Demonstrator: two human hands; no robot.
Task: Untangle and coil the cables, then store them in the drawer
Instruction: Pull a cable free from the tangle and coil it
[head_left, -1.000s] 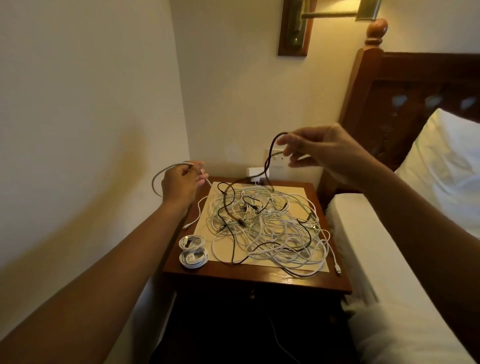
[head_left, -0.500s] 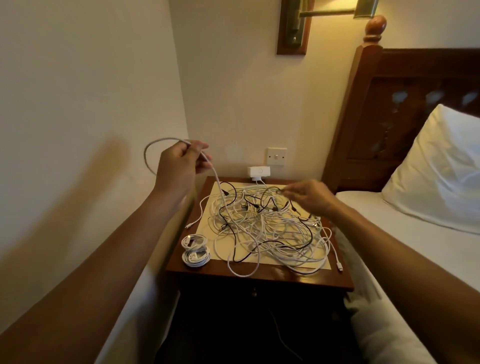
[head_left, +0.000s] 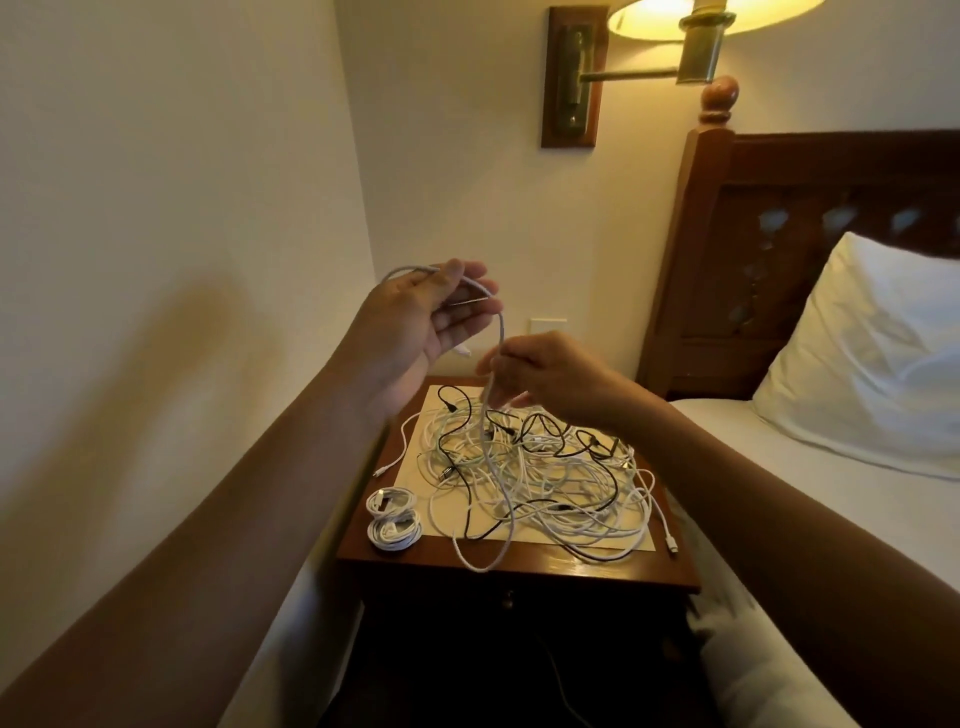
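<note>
A tangle of white and black cables (head_left: 540, 467) lies on a pale mat on the wooden nightstand (head_left: 519, 571). My left hand (head_left: 421, 327) is raised above the stand's left side, palm up, pinching a loop of grey-white braided cable (head_left: 501, 332) between thumb and fingers. The cable drops from there past my right hand (head_left: 540, 376), which pinches it just below, then runs down into a loop over the stand's front edge. Two coiled white cables (head_left: 392, 519) sit at the stand's front left corner. The drawer knob (head_left: 508, 603) shows below the top.
A bed with a white pillow (head_left: 872, 364) and dark wooden headboard (head_left: 805, 234) stands to the right. A wall lamp (head_left: 675, 31) hangs above. A wall switch plate (head_left: 548, 330) sits behind the hands. The left wall runs close beside the nightstand.
My right hand has risen from the tangle and taken hold of the braided cable below my left hand. My left hand has turned palm up and lifted the cable higher.
</note>
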